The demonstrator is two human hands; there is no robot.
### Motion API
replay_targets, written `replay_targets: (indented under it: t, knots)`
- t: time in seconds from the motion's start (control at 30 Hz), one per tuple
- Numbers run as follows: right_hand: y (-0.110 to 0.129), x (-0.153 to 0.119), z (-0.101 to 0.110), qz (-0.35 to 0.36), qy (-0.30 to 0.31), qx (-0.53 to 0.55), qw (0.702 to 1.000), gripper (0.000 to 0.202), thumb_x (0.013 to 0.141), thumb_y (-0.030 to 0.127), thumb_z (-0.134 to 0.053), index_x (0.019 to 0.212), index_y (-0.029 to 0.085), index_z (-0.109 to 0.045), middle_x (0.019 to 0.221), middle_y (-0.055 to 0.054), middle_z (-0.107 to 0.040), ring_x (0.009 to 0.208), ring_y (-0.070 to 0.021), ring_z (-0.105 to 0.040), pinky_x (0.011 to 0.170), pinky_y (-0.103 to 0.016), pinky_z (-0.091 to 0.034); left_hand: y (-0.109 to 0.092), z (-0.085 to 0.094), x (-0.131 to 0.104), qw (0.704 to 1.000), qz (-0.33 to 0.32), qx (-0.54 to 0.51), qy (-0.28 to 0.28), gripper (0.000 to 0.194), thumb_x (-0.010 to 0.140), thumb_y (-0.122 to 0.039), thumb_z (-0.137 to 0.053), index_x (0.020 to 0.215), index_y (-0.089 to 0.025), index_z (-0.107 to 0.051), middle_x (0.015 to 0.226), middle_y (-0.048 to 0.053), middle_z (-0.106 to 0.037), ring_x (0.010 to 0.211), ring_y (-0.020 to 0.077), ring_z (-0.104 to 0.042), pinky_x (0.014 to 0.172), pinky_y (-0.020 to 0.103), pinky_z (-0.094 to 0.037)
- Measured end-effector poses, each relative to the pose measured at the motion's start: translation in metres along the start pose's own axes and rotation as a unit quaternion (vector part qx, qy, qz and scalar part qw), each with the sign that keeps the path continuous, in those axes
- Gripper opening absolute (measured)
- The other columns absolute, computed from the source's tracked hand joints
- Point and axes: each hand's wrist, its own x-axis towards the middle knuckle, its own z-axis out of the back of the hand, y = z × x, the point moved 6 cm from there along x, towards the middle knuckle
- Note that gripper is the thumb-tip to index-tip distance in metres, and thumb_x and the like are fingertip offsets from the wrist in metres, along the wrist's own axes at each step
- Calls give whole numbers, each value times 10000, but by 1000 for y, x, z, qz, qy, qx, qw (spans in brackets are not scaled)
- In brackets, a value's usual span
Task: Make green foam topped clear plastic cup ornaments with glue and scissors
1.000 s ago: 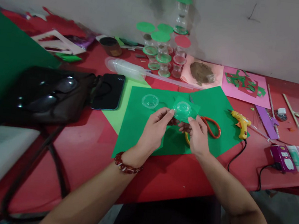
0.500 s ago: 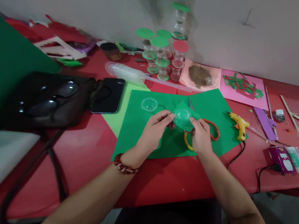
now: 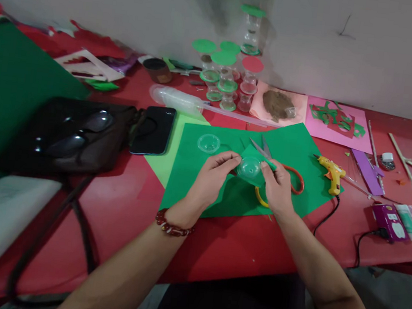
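Between them, my left hand and my right hand pinch a small clear plastic cup by its edges. A cut piece of green paper is held together with the cup, behind it. Below lies a large green paper sheet. On that sheet, scissors with orange and yellow handles rest partly behind my right hand, blades slightly apart. Another clear plastic cup sits on the sheet, beyond my left hand. Some of my fingertips are hidden behind the paper.
Joined clear cups with green and red discs stand near the wall. A yellow glue gun with its cord lies to the right. At the left are a black bag, sunglasses and a phone. Stacked cups lie behind the sheet.
The cup and green paper have tilted slightly in my hands and moved a little lower, showing more of the scissor blades. The whole view has shifted slightly.
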Motion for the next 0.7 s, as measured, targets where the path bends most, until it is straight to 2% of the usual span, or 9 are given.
replay_targets:
  t: [0.1, 0.27, 0.4, 0.47, 0.57, 0.7]
  knots:
    - [-3, -2, -2, -18, 3, 16, 1000, 270, 862, 506, -696, 765, 256, -667, 629, 38, -486, 631, -156, -463, 613, -291, -432, -1, 1, 0, 1000, 14, -10, -1, 222, 666, -385, -859, 680, -212, -720, 672, -10, -587, 634, 130, -491, 603, 267, -422]
    - [-1, -1, 0, -10, 21, -7, 1000, 325, 835, 553, -753, 744, 250, -678, 625, 37, -473, 609, -145, -444, 586, -287, -409, -4, -2, 0, 1000, -14, 2, 23, 247, 691, -390, -859, 632, -205, -706, 625, -15, -552, 604, 118, -447, 581, 266, -386]
    - [4, 1, 4, 2, 21, -18, 1000, 327, 880, 553, -717, 768, 248, -686, 655, 31, -502, 628, -146, -459, 610, -293, -416, 2, -3, -2, 998, 36, -44, 11, 303, 680, -469, -881, 717, -212, -725, 708, -1, -621, 653, 133, -532, 614, 267, -456]
    - [3, 2, 5, 1, 10, -27, 1000, 308, 884, 536, -720, 783, 246, -692, 652, 36, -515, 625, -142, -457, 620, -295, -418, 3, -6, -4, 996, 59, -60, 28, 349, 665, -488, -905, 796, -211, -737, 771, 6, -661, 695, 140, -580, 632, 265, -483]
    - [1, 3, 5, 8, 1, -50, 999, 290, 865, 507, -749, 768, 241, -687, 622, 50, -514, 597, -131, -436, 599, -291, -383, 1, -11, -7, 994, 65, -55, 62, 360, 641, -398, -951, 819, -193, -714, 796, -1, -673, 693, 115, -584, 633, 240, -473]
    - [1, 3, 3, 7, 0, -78, 997, 321, 873, 534, -741, 770, 238, -673, 575, 66, -460, 543, -119, -386, 542, -288, -309, 5, -14, -8, 991, 87, -69, 74, 390, 622, -311, -965, 868, -195, -685, 836, -11, -690, 713, 113, -617, 642, 232, -505]
